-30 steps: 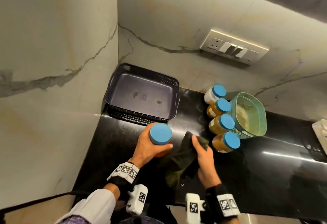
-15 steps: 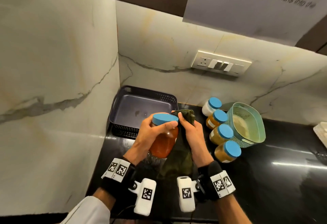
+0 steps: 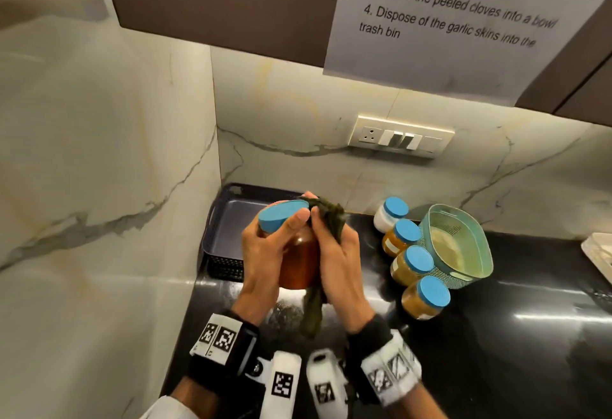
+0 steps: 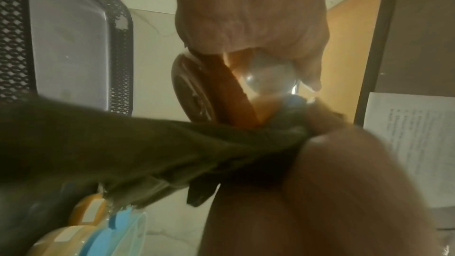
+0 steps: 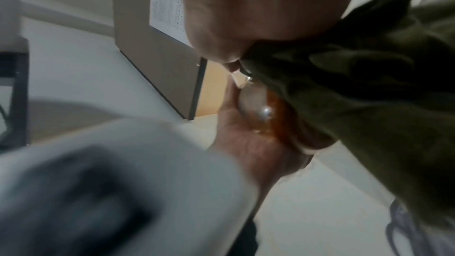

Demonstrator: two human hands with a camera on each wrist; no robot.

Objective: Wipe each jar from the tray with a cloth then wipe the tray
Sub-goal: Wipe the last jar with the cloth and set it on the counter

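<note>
My left hand [image 3: 265,253] grips a jar [image 3: 298,263] of orange-red contents with a blue lid [image 3: 281,218], lifted and tilted in front of the dark mesh tray [image 3: 222,246]. My right hand [image 3: 337,253] holds a dark green cloth [image 3: 328,216] pressed against the jar's right side; the cloth's tail hangs below the hands. In the left wrist view the jar [image 4: 229,89] shows under my fingers, with the cloth [image 4: 147,147] across it. In the right wrist view the cloth [image 5: 369,85] covers the jar [image 5: 270,116]. The tray holds no jars.
Several blue-lidded jars [image 3: 414,266] stand in a row on the black counter [image 3: 496,336], right of my hands. A green strainer basket [image 3: 463,246] sits behind them. Marble walls close the corner; a switch plate [image 3: 400,137] and a paper note [image 3: 447,21] hang above.
The jar has been lifted off the counter and tilted. My right hand has brought the cloth up against its side near the lid. The head view has tipped upward.
</note>
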